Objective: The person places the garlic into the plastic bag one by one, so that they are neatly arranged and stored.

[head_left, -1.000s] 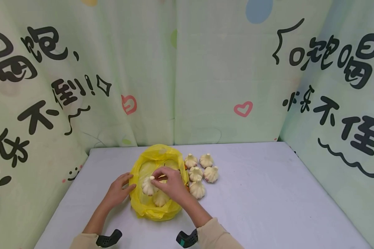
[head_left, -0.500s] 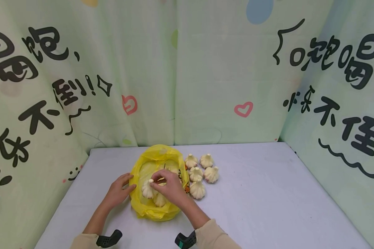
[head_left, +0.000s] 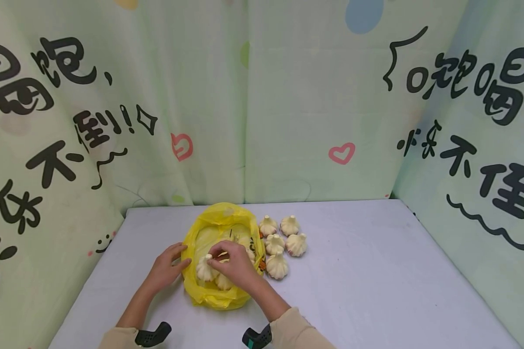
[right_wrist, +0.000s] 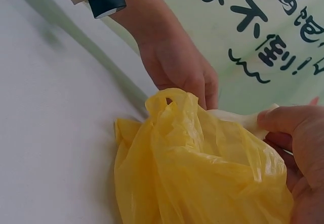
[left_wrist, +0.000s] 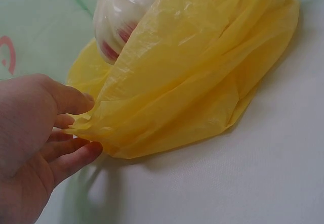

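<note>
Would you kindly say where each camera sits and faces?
Head: worn on the head, facing forward and down at the yellow bag; left hand and right hand show, with forearms.
Left wrist: on that wrist, facing the bag's side; mainly the left hand shows.
Right wrist: on that wrist, facing across the bag; the right hand shows at right, the left beyond.
Head and left wrist share the pinched garlic bulb.

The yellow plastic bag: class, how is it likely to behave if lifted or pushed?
The yellow bag would probably flop and crumple, as its thin wall lies in loose folds. With garlic bulbs inside, it would likely sag at the bottom when lifted. Its shiny film may feel slightly slippery.
</note>
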Available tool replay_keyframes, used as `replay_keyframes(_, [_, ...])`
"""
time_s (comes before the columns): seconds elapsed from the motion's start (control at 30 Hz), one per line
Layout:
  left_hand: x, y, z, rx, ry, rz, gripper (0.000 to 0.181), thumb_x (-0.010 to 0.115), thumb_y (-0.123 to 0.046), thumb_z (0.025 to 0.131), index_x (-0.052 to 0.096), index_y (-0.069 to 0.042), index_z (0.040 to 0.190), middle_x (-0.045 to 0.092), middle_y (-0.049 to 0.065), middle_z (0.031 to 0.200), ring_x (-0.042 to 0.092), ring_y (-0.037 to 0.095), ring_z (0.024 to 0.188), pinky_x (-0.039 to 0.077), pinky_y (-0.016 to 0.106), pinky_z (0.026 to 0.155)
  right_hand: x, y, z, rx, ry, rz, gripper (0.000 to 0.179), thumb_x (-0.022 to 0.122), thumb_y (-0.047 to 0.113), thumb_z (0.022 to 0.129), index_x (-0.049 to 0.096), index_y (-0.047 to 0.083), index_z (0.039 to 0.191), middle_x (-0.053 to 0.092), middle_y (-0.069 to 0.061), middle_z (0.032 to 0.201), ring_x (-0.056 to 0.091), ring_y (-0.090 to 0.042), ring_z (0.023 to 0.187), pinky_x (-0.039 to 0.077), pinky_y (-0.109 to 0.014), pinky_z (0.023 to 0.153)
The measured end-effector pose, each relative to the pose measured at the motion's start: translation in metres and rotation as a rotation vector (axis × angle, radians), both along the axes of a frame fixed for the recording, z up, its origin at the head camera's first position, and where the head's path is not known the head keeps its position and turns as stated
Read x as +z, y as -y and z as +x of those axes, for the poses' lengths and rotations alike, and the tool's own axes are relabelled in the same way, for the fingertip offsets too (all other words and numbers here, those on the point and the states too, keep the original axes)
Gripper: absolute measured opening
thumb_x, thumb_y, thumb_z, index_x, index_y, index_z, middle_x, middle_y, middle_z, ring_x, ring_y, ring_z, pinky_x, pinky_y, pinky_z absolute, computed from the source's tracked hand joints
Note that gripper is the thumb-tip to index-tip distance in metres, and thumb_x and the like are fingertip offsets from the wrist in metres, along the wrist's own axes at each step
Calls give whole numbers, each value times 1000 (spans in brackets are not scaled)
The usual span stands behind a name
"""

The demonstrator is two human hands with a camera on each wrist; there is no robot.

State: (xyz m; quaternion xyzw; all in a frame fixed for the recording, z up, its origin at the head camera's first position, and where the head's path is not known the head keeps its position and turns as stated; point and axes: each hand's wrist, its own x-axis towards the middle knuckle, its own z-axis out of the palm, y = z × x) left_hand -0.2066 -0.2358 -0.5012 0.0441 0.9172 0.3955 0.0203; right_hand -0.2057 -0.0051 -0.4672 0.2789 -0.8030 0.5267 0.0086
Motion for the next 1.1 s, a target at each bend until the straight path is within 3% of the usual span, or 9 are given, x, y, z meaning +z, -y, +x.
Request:
replay_keyframes(0.43, [3, 0, 2, 3, -11, 4, 51, 60, -18, 96, 46, 7, 138, 36, 28, 149, 49, 46, 129, 44, 53, 105, -6, 7, -3, 35, 24, 15, 7, 69, 14, 89, 68, 12, 97, 68, -1, 96, 65, -8, 90, 55, -15, 80])
replay_keyframes(0.67, [1, 0, 0, -1, -9, 1, 53, 60, -20, 96, 46, 6, 139, 36, 28, 149, 48, 45, 129, 44, 53, 105, -7, 10, -3, 36, 29, 54, 8, 69, 14, 90, 68, 13, 98, 68, 0, 97, 65, -10, 92, 57, -21, 84])
replay_keyframes(1.1, [-2, 2, 0, 1, -15, 12, 53, 59, -19, 96, 44, 7, 139, 36, 28, 149, 48, 45, 129, 44, 53, 105, -14, 15, -5, 10, -31, 127, 8, 69, 16, 90, 69, 13, 97, 69, 2, 96, 63, -6, 90, 56, -20, 81])
